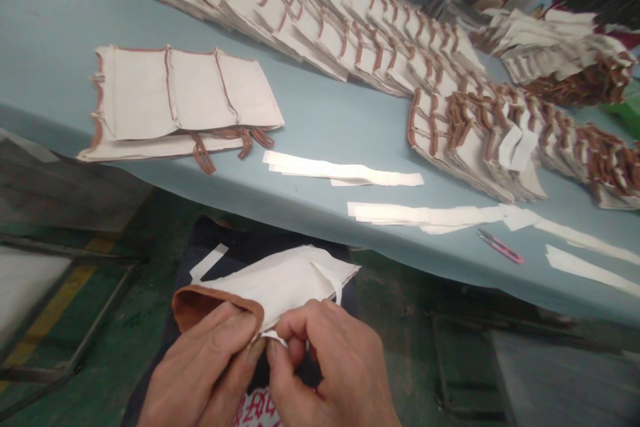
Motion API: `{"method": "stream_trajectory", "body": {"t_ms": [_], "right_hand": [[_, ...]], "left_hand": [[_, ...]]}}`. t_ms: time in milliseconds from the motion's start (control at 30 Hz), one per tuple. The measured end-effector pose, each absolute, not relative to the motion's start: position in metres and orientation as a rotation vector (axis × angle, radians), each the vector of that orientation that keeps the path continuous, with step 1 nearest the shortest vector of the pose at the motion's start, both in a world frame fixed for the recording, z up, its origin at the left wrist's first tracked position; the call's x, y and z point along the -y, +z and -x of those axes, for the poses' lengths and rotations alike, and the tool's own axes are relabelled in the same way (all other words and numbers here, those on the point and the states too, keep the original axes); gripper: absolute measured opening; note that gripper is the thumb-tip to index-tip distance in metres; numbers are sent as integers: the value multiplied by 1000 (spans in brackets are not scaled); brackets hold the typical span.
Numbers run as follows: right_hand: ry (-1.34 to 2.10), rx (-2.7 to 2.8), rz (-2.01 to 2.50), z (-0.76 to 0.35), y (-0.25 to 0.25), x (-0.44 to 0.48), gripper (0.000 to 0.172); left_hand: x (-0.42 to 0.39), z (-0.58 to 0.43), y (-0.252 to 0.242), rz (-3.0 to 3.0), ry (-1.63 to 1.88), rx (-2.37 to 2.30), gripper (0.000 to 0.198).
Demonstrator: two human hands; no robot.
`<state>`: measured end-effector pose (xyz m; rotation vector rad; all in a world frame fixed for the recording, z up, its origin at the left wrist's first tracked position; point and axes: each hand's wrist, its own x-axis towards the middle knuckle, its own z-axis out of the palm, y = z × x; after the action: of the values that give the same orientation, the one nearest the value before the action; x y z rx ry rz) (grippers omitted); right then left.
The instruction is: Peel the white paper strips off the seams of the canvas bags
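Observation:
A white cloth piece with a brown lining, pouch-like (285, 280), lies over my lap, its brown-edged mouth facing left. My left hand (205, 367) is closed on the brown rim near the piece's lower corner. Right beside it, my right hand (330, 360) pinches a small white strip end (274, 337) at that same corner. The fingertips of both hands almost meet there. A white strip shows at the pouch's right side, and another short white strip (210, 261) lies on the dark cloth over my lap.
On the blue-covered table (320, 120) lie a stitched cream panel stack (195, 90), loose white strips (345, 170) and pink-handled thread snips (501, 245). Long overlapping rows of brown-edged cream pieces (320, 33) fill the back. Metal-framed stands (75, 353) are below, left and right.

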<state>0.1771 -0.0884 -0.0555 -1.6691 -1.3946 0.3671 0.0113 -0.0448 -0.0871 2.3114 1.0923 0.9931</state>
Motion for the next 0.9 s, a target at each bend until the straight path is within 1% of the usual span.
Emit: {"method": "stream_trajectory", "body": {"t_ms": [267,367,533,667,733,800,833,900], "right_hand": [[316,1456,1559,-186,-56,87,19],[342,1485,1496,-192,-55,87,19],[732,1390,1611,-205,-50,93,15],[1093,1313,1705,-216,-47,94,9],[1209,1224,1723,-217,-49,94,11],[1174,1199,1754,-215,-54,95,13],[1082,1243,1755,-213,-56,96,14],[780,1411,1700,-211,-60,98,19]], "left_hand": [[38,-18,-79,-2210,959,-1034,22],[44,-19,-82,-2151,992,-1103,28],[49,-20,-83,-2043,836,-1209,32],[45,-33,-82,-2122,946,-1155,28],[43,-41,-81,-2163,1010,-1134,28],[42,-46,-82,-2193,1049,-1135,28],[42,-47,-83,-2209,1066,-1138,28],[43,-46,-85,-2253,1094,-1138,28]]}}
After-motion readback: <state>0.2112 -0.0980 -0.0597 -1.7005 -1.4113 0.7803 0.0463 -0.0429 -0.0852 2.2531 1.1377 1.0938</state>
